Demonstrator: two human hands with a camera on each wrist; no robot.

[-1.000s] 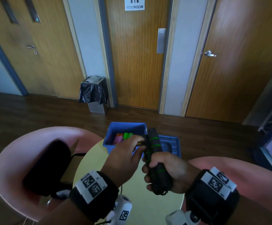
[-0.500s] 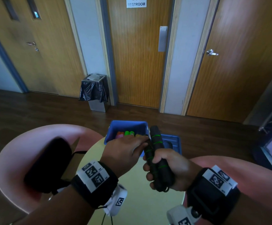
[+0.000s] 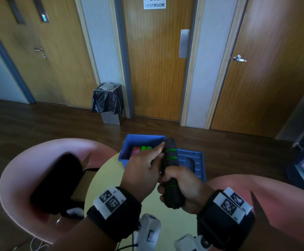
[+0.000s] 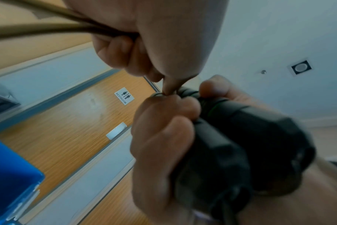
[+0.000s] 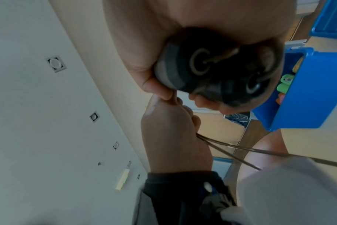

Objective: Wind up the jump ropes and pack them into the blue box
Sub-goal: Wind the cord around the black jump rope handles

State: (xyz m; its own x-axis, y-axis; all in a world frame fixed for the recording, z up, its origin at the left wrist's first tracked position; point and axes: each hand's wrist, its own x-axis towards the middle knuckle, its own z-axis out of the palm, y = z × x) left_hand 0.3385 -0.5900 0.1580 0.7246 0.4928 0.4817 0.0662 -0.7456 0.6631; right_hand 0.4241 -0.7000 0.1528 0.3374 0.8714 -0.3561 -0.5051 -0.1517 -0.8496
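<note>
My right hand point(image 3: 184, 185) grips a pair of black jump rope handles point(image 3: 171, 160) held upright together, with green cord wound round them in a few turns. My left hand point(image 3: 144, 171) is against their left side, its index finger reaching to the upper part. In the left wrist view its other fingers point(image 4: 125, 50) are curled round two strands of the cord point(image 4: 48, 30). The blue box point(image 3: 127, 153) stands just behind the hands on the round table point(image 3: 107, 178), with several coloured handles inside.
A blue lid point(image 3: 198, 163) lies right of the box. Pink chairs flank the table, the left one point(image 3: 20, 174) with a black bag on its seat. A bin with a black liner point(image 3: 107, 104) stands by the restroom door.
My left hand has moved up along the handles, and its index finger now reaches near their top. The right hand keeps its grip, nearly still.
</note>
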